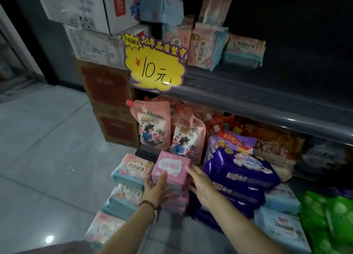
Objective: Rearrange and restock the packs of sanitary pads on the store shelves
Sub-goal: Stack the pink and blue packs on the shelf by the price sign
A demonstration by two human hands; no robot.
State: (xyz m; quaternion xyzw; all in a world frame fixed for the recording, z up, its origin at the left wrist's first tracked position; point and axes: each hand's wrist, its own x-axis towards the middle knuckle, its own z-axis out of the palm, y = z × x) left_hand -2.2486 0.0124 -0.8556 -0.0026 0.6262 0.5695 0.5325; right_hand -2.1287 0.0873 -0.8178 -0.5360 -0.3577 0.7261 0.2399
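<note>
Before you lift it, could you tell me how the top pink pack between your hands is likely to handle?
The pink pack looks like soft film wrap with rounded corners, so it will probably squash rather than stay rigid. Its smooth surface may slip between the left hand and right hand. It tops a stack, so pushing could slide it off.

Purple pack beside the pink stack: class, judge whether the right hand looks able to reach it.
Probably yes. The right hand is at the pink pack, and the purple pack sits right beside it, nothing between.
</note>
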